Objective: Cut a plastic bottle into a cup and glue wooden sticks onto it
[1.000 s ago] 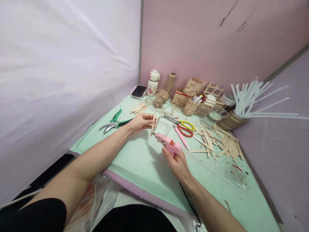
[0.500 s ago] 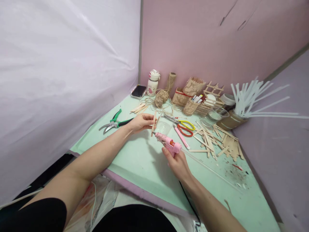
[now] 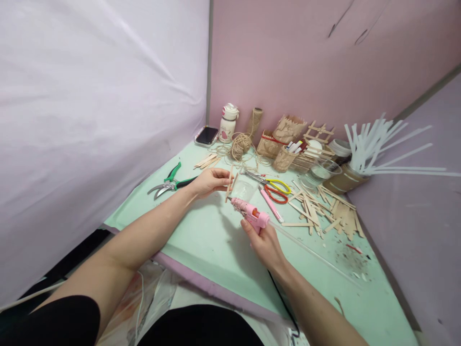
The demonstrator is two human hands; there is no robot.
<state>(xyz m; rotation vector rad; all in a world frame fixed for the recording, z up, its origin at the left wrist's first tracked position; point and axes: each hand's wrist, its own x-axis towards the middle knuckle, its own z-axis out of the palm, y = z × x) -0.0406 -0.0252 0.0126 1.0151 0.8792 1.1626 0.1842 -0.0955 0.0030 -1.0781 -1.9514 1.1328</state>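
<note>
My left hand (image 3: 209, 182) pinches a small piece made of wooden craft sticks (image 3: 230, 182), held upright above the green table (image 3: 201, 240). My right hand (image 3: 264, 242) grips a pink glue gun (image 3: 250, 214), and its nozzle points at the lower end of the sticks. A clear plastic cup (image 3: 245, 190) stands just behind the nozzle. A long clear glue stick (image 3: 309, 250) trails out of the gun's back, across the table to the right.
Green pruning pliers (image 3: 169, 182) lie to the left. Yellow and red scissors (image 3: 275, 187), a pink pen (image 3: 270, 204) and loose wooden sticks (image 3: 324, 211) lie to the right. A phone (image 3: 207, 136), a bottle (image 3: 228, 124), twine (image 3: 240, 144), woven baskets (image 3: 284, 139) and a jar of white glue sticks (image 3: 363, 154) line the back wall.
The glue gun and my right hand have shifted very slightly up and left towards the sticks. My left hand holds still.
</note>
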